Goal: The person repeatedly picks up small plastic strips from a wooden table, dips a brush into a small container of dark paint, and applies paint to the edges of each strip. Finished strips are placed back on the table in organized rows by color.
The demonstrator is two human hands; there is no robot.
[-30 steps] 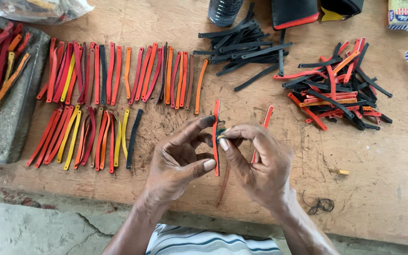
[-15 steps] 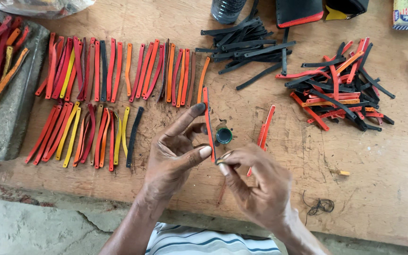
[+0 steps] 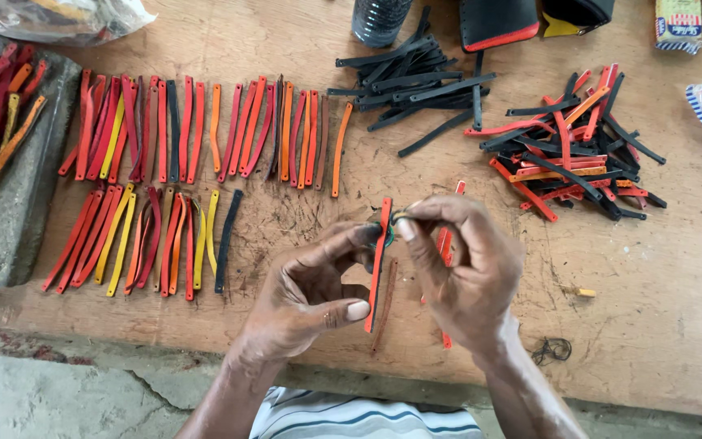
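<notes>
My left hand (image 3: 312, 289) pinches a thin red strip (image 3: 378, 264) upright between thumb and fingers, over the wooden table (image 3: 660, 293). My right hand (image 3: 463, 268) pinches the strip near its top, where a small dark round ring (image 3: 389, 236) sits half hidden behind the fingers. Another red strip (image 3: 446, 244) shows partly behind my right hand. Two rows of red, orange and yellow strips (image 3: 205, 134) lie sorted side by side to the left of my hands.
A loose pile of black strips (image 3: 416, 77) lies at the back centre, and a mixed red and black pile (image 3: 570, 150) at the back right. A grey stone block (image 3: 18, 211) with more strips stands at the left. A dark bottle (image 3: 379, 18) stands at the far edge.
The red strip has stayed between both hands while they shifted slightly right. My right hand rose from the strip's lower part to its top, by the small ring.
</notes>
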